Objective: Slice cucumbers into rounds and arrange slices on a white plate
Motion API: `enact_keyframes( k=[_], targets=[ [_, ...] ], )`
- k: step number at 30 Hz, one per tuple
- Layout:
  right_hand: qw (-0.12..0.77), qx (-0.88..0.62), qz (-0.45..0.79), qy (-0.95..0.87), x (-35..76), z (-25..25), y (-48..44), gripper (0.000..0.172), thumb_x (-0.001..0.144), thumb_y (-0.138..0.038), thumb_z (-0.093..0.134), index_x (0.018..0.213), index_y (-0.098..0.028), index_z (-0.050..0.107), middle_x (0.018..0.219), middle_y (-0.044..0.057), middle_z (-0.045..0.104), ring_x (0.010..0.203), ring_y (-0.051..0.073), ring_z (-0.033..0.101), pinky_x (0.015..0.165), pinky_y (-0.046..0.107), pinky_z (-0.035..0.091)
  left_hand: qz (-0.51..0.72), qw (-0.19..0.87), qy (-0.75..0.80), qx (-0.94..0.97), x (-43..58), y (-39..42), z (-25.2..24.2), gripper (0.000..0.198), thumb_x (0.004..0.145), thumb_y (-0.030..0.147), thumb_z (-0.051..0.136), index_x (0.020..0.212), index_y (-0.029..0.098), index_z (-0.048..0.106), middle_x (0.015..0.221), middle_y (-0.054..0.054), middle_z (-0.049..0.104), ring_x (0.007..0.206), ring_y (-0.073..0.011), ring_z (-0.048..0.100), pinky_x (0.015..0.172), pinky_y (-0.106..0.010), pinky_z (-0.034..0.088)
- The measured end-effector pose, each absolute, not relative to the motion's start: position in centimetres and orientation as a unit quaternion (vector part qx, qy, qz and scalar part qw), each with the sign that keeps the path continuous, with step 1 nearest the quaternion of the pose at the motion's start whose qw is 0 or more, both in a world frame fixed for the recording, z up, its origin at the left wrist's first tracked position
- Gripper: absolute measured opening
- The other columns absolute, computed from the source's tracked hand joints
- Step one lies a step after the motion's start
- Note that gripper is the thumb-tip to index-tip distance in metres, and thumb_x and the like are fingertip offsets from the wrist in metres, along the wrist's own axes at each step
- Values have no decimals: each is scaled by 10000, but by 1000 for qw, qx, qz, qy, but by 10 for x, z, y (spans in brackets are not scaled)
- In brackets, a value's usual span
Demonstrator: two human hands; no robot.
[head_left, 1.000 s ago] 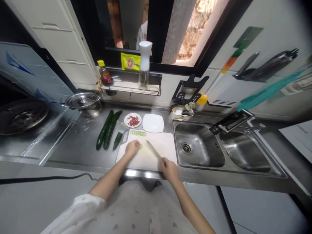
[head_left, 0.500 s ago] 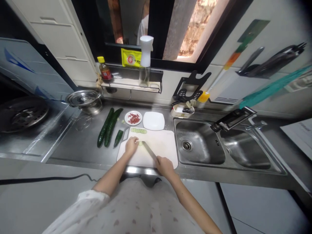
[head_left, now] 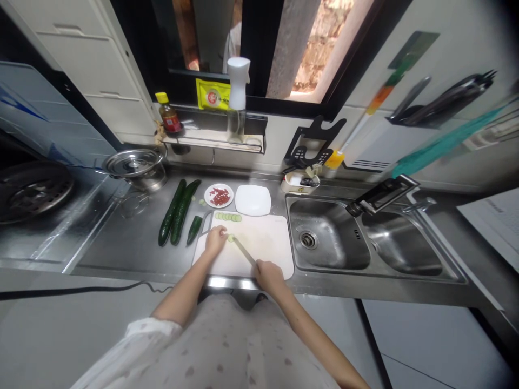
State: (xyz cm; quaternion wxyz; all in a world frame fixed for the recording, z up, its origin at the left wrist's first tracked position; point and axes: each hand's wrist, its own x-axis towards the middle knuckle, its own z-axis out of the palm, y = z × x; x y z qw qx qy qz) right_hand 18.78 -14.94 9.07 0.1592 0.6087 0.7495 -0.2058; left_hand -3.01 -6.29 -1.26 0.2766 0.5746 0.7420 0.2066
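Note:
My right hand [head_left: 269,275] is wrapped round the handle of a knife [head_left: 245,252] over the white cutting board [head_left: 259,254]. The blade slants up to the left, its tip end at a pale green cucumber slice [head_left: 231,237]. Just left of that slice, my left hand [head_left: 215,239] has its fingers curled together; whether anything is between them is too small to tell. A row of several cucumber slices [head_left: 227,217] lies along the board's upper edge. Beside the board's handle rests a short cucumber piece [head_left: 194,230].
Two whole cucumbers [head_left: 178,213] lie left of the board. Behind it stand a plate of chopped red bits [head_left: 219,196] and a white square dish [head_left: 253,200]. A double sink [head_left: 328,237] is at the right, a lidded steel pot [head_left: 141,170] at the back left.
The whole view has shifted slightly. My left fingers sit a little farther left of the slice. The knife stays at the slice in my right hand.

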Motion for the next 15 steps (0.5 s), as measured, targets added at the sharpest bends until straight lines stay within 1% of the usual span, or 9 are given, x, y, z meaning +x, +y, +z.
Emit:
enact_keyframes(
  k=[15],
  targets=[
    [175, 611, -206, 744, 179, 91, -151, 293, 924, -175, 359, 1021, -141, 634, 952, 153, 696, 921, 240, 664, 712, 301, 446, 217, 282, 738, 573, -32, -63, -15, 238, 764, 177, 625, 996, 181, 681, 865, -41, 661, 788, -161, 591, 748, -248, 427]
  ],
)
